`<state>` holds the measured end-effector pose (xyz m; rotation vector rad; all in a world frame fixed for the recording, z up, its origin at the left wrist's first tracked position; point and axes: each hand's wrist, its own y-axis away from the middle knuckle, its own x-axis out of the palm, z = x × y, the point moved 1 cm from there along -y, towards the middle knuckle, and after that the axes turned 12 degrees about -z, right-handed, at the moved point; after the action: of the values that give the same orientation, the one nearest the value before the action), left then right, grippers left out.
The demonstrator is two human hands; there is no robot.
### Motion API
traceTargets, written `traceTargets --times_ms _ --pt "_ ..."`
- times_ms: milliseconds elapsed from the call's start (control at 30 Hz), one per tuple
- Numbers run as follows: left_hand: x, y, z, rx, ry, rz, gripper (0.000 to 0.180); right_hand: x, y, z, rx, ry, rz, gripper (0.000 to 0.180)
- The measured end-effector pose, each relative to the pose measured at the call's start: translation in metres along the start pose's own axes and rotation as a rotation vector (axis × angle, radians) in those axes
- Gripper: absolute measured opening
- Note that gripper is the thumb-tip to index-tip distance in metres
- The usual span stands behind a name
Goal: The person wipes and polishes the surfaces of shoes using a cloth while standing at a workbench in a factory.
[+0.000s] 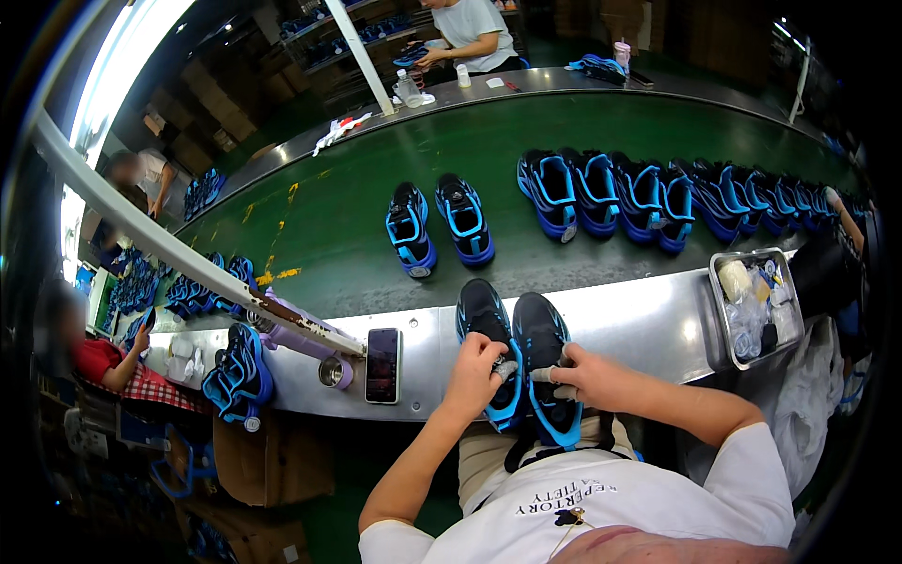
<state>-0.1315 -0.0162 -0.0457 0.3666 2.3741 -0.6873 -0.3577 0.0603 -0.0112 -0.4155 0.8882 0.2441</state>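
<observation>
Two black and blue sneakers [486,310] lie side by side in front of me, toes away from me, their heels over the metal table edge near my lap. My left hand [476,371] is closed at the upper of the left sneaker, its fingers bent around the lacing area. On the right sneaker [542,324], my right hand [581,373] pinches at the same area. Pale wraps cover some fingertips of both hands. What exactly lies between the fingers is too small to make out.
A green conveyor belt [348,211] carries a sneaker pair [411,230] and a long row of sneakers [550,193] at right. On the metal ledge are a phone [382,365], an open steel cup [334,372] and a metal tray [794,324] of supplies. Several people work nearby.
</observation>
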Motion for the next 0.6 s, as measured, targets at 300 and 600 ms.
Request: traceTargets --times_ms 300,600 --pt "-0.016 -0.007 -0.006 -0.026 0.187 0.146 0.039 -0.009 0.000 0.000 0.015 0.045 0.001 0.034" --pt "-0.003 -0.008 -0.006 -0.003 0.168 0.186 0.035 -0.017 0.021 -0.006 -0.136 0.020 -0.162 0.029"
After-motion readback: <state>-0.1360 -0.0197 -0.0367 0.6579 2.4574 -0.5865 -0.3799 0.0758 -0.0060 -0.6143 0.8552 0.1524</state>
